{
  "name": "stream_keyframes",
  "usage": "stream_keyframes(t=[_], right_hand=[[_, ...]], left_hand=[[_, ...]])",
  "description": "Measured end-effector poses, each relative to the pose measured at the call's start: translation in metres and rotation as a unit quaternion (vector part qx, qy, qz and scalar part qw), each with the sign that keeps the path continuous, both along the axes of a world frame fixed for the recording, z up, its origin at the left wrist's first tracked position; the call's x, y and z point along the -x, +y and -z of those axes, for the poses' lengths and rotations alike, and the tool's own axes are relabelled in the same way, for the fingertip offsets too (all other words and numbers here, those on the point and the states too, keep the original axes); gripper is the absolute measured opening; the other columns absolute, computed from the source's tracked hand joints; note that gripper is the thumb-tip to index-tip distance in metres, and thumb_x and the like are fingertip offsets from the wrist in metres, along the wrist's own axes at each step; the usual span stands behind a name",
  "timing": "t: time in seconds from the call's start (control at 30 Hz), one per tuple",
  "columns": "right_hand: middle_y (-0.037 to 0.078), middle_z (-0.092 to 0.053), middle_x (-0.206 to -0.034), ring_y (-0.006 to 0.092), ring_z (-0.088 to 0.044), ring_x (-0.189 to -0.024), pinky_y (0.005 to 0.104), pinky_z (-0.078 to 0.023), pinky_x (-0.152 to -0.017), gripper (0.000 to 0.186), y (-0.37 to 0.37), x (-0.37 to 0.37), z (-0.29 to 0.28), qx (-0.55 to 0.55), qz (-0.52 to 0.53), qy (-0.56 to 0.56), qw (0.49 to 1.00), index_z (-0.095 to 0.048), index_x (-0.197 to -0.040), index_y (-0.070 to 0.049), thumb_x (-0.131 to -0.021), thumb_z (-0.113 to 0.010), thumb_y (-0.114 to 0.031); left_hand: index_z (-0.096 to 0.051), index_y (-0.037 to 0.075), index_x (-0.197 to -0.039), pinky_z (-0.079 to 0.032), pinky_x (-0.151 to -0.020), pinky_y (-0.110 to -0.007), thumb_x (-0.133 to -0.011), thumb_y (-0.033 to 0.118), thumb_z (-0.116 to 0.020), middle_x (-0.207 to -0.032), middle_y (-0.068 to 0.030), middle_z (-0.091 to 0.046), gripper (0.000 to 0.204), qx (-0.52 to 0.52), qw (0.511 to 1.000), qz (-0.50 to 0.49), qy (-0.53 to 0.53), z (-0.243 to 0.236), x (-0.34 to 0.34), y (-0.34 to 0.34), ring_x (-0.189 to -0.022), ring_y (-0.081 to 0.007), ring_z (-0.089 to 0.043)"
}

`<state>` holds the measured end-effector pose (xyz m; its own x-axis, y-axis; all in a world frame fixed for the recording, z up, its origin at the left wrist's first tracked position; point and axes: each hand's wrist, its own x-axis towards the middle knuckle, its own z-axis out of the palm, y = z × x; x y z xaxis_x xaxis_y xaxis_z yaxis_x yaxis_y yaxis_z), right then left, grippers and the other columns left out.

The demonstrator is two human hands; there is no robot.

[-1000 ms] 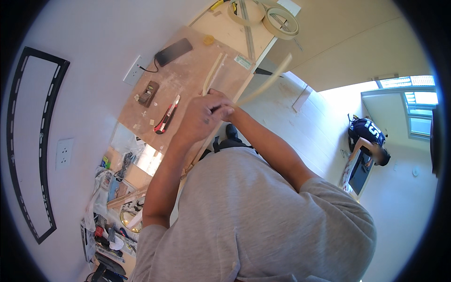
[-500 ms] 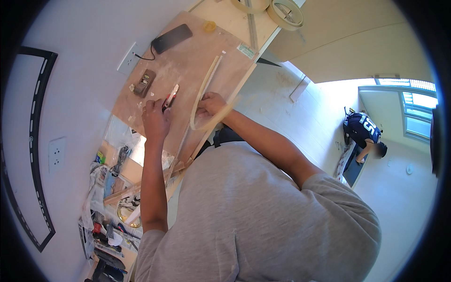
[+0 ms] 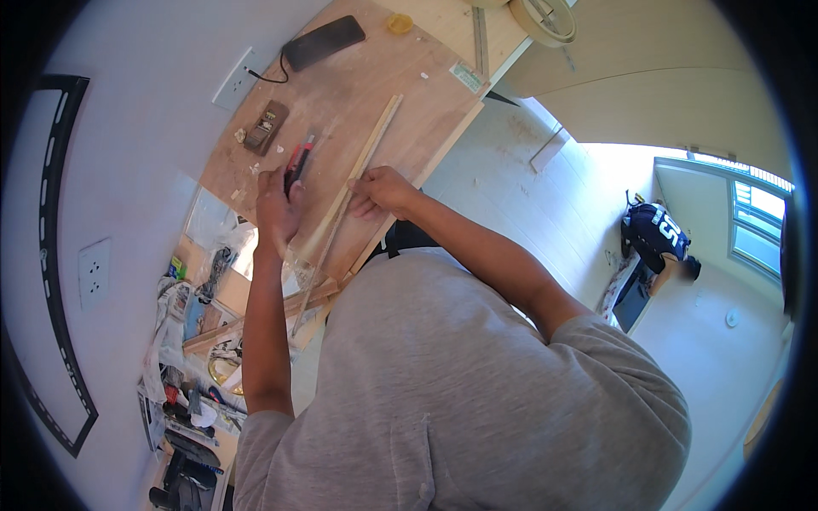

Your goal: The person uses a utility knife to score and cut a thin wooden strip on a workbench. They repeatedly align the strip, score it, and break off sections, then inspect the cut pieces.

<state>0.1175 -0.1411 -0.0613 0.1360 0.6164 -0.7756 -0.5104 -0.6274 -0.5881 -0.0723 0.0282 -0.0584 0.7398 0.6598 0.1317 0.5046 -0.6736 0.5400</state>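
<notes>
The right hand's (image 3: 383, 191) grip pinches the pale strip (image 3: 375, 136), slanting from seven to one o'clock over the bench (image 3: 430, 106), presumably steadying it. At nine o'clock, the left hand (image 3: 277, 209) grasps the utility knife (image 3: 297, 162), tip toward one o'clock, apparently keeping it pointed outward.

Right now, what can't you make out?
All in the head view:
Utility knife: rear end hidden by the left hand; blade blurred.
Pale strip: exact contact hidden by the right hand's grip.
Pale coil: cut off by the top edge.
Black wall frame: left side partly lost in the dark lens rim.
Co-worker: hands too small.
</notes>
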Motion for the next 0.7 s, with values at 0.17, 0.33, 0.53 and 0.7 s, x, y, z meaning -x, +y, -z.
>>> stream_keyframes(t=[0.17, 0.33, 0.53, 0.7], right_hand=[[0.022, -0.075, -0.093, 0.0284, -0.075, -0.076, 0.0363, -0.063, -0.060, 0.030, -0.004, 0.005, -0.009, 0.020, 0.010, 0.029, 0.999, -0.064, -0.102, 0.004, -0.103, -0.065, -0.026], [0.023, -0.074, -0.092, 0.0317, -0.075, -0.076, 0.0397, -0.062, -0.059, 0.034, 0.009, 0.014, -0.010, 0.014, 0.039, 0.020, 0.999, -0.062, -0.106, 0.005, -0.104, -0.060, -0.029], [0.023, -0.072, -0.088, 0.0358, -0.075, -0.076, 0.0458, -0.060, -0.062, 0.035, 0.054, 0.009, -0.014, 0.050, 0.046, 0.025, 0.997, -0.059, -0.102, 0.002, -0.105, -0.054, -0.032], [0.022, -0.071, -0.085, 0.0349, -0.074, -0.074, 0.0457, -0.059, -0.061, 0.035, 0.074, 0.010, -0.006, 0.060, 0.011, 0.014, 0.998, -0.057, -0.100, 0.000, -0.106, -0.054, -0.034]], left_hand=[[-0.064, -0.004, -0.127, -0.046, -0.063, -0.031, -0.104, 0.020, -0.055, -0.091, -0.0075, -0.064, 0.035, 0.490, 0.831, -0.208, -0.162, -0.047, 0.039, 0.006, -0.064, -0.0152, -0.056], [-0.058, -0.012, -0.128, -0.045, -0.063, -0.030, -0.104, 0.027, -0.056, -0.095, -0.0092, -0.064, 0.046, 0.575, 0.722, -0.237, -0.304, -0.080, 0.074, -0.012, -0.068, -0.0175, -0.057], [-0.051, -0.013, -0.135, -0.045, -0.067, -0.030, -0.106, 0.027, -0.054, -0.100, -0.0103, -0.063, 0.050, 0.569, 0.713, -0.201, -0.358, -0.113, 0.098, -0.014, -0.072, -0.0180, -0.058], [-0.052, -0.013, -0.135, -0.043, -0.068, -0.029, -0.104, 0.030, -0.055, -0.103, -0.0097, -0.061, 0.053, 0.536, 0.724, -0.197, -0.387, -0.141, 0.102, -0.021, -0.073, -0.0169, -0.056]])
